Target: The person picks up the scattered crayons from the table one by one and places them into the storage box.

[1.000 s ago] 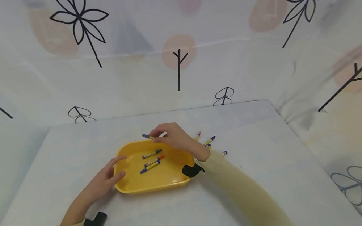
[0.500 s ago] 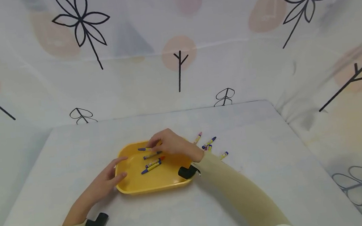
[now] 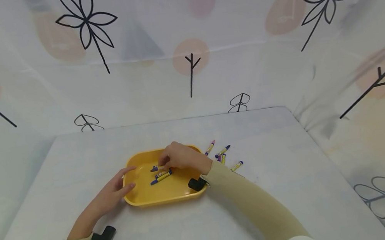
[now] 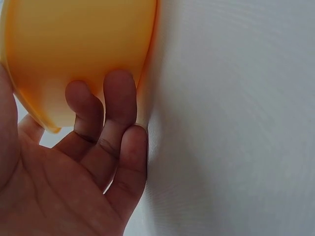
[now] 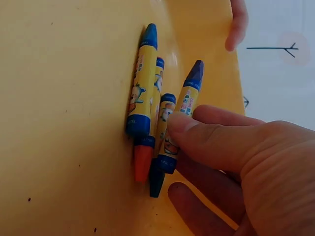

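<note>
In the head view my left hand (image 3: 110,189) grips the left end of a yellow tray (image 3: 182,194). Its thumb and one finger reach over the rim, while in the left wrist view the other fingers (image 4: 120,96) bend against the tray's outer wall. Inside the tray, my right hand (image 3: 182,157) pinches a purple-tipped crayon (image 5: 193,81) between thumb and fingers. This crayon lies low, right beside several others in a close group: a blue-tipped crayon (image 5: 142,88), an orange-red one (image 5: 143,160) and a dark-tipped one (image 5: 157,182). My right hand partly covers the group in the head view.
Outside the tray, to its right, several crayons lie scattered on the white table: a pink-tipped crayon (image 3: 210,147), a dark-tipped crayon (image 3: 222,151) and one (image 3: 236,166) partly behind my right sleeve. A patterned cloth wall (image 3: 148,89) rises behind the table.
My right hand has come down from above the tray's far rim into the tray, carrying the purple-tipped crayon to the others. My left hand keeps its place on the tray.
</note>
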Demonstrator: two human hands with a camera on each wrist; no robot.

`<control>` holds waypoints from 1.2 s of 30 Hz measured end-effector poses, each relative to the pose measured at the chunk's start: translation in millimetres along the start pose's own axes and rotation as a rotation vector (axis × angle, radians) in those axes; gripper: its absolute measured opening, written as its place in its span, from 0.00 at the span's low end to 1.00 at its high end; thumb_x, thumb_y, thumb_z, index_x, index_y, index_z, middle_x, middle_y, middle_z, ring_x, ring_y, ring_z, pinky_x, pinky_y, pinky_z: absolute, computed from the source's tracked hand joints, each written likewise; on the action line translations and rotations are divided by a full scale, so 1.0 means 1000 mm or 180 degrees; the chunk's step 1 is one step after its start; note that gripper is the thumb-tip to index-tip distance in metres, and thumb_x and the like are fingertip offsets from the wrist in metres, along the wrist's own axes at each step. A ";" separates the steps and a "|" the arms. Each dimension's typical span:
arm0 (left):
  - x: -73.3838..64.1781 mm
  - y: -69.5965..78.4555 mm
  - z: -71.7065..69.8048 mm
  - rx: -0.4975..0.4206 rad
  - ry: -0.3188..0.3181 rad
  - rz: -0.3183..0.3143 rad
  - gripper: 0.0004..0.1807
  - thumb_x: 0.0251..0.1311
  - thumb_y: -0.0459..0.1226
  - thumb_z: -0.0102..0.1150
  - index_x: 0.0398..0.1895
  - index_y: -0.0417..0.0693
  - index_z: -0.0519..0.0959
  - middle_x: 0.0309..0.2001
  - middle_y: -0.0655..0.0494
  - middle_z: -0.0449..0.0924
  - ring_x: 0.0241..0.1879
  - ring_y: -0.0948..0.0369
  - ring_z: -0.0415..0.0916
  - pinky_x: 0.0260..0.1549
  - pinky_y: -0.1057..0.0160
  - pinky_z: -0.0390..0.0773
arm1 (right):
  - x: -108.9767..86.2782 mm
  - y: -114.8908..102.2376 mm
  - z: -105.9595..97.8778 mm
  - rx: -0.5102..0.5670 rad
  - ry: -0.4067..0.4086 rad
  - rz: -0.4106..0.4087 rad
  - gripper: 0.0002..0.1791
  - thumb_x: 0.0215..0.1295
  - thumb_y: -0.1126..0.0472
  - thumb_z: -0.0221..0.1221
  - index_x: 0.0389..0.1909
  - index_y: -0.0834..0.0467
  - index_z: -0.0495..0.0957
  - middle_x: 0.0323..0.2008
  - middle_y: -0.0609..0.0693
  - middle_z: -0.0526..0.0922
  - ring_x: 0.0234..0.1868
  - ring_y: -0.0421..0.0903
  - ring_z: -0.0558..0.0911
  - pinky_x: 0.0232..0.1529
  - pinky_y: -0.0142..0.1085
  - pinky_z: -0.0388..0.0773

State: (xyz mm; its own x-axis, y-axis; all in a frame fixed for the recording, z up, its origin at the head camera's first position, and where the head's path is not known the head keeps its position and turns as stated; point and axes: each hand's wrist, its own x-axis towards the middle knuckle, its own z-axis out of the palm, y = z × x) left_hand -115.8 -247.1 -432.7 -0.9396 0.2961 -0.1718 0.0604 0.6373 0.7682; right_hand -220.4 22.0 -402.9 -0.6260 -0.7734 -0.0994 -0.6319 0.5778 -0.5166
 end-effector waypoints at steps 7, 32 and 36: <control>-0.001 0.002 0.001 -0.0005 0.0013 -0.0010 0.30 0.72 0.47 0.54 0.74 0.56 0.60 0.55 0.43 0.72 0.42 0.54 0.72 0.44 0.54 0.72 | 0.000 0.001 0.004 0.0021 0.0044 0.0144 0.08 0.63 0.61 0.68 0.42 0.50 0.88 0.37 0.37 0.85 0.40 0.34 0.79 0.44 0.26 0.74; 0.000 0.005 0.000 -0.0013 0.0010 -0.0037 0.31 0.72 0.47 0.55 0.74 0.55 0.60 0.59 0.41 0.69 0.44 0.53 0.71 0.44 0.54 0.72 | -0.108 0.041 -0.058 0.0952 0.1037 0.0385 0.09 0.65 0.62 0.66 0.46 0.55 0.86 0.40 0.43 0.86 0.41 0.41 0.84 0.43 0.35 0.81; 0.000 0.004 0.000 -0.0010 0.0001 -0.0036 0.31 0.72 0.47 0.55 0.74 0.54 0.60 0.62 0.39 0.68 0.45 0.52 0.71 0.47 0.52 0.72 | -0.140 0.056 -0.051 0.0948 0.1133 0.0577 0.10 0.64 0.63 0.67 0.46 0.58 0.85 0.40 0.45 0.86 0.40 0.43 0.84 0.44 0.38 0.81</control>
State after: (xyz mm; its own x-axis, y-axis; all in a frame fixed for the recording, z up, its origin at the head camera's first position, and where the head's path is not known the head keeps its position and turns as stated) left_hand -115.6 -244.6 -429.6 -0.9404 0.2886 -0.1802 0.0487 0.6385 0.7681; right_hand -191.5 176.2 -374.8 -0.8638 -0.5004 0.0597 -0.3729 0.5550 -0.7436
